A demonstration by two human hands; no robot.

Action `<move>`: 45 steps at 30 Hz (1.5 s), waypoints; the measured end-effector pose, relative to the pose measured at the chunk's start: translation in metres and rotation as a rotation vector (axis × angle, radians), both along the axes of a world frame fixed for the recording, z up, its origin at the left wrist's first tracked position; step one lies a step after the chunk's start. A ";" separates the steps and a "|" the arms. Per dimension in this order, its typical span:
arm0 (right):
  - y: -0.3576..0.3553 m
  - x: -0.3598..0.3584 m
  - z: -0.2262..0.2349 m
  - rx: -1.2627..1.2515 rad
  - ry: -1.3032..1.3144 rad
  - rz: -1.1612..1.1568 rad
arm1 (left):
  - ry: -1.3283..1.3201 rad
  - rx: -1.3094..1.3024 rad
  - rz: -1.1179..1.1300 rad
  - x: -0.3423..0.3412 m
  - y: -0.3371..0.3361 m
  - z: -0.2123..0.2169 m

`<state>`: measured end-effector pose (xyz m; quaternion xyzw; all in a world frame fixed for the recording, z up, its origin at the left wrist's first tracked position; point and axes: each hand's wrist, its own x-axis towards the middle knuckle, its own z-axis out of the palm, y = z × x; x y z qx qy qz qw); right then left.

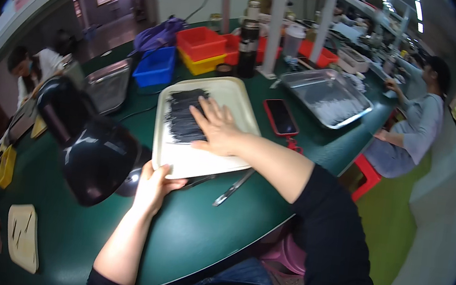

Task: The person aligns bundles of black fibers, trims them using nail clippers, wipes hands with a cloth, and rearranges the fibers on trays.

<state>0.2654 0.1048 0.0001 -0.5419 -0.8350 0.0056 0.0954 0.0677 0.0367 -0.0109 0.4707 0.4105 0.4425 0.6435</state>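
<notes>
A cream tray (228,92) lies on the dark green table (195,234) in front of me. A patch of many thin black strips (183,116) is spread on its left half. My right hand (217,127) rests flat on the tray, fingers spread, its fingertips on the right edge of the strips. My left hand (153,186) grips the tray's near left corner, thumb on top. Metal tweezers (232,188) lie on the table just in front of the tray, beside neither hand.
A black desk lamp (89,152) stands left of the tray. A red phone (280,117) and a metal tray (326,94) lie to the right. Blue, red and yellow bins (193,51) and a dark bottle (249,38) stand behind. People sit at far left and right.
</notes>
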 end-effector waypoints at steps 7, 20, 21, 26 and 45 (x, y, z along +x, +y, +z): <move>0.016 -0.006 -0.003 -0.042 0.258 -0.246 | -0.068 0.047 0.080 0.006 0.005 -0.014; 0.051 -0.060 -0.039 0.252 0.637 -0.260 | 0.051 0.037 0.132 -0.016 -0.012 -0.013; 0.057 -0.037 -0.048 0.278 0.627 -0.295 | 0.051 0.036 0.105 -0.005 -0.004 -0.025; 0.082 -0.016 -0.011 0.221 0.815 -0.327 | -0.020 0.114 0.043 -0.011 0.007 -0.008; 0.111 0.043 0.021 -0.287 1.095 -0.107 | 0.187 0.041 0.309 0.007 0.010 -0.010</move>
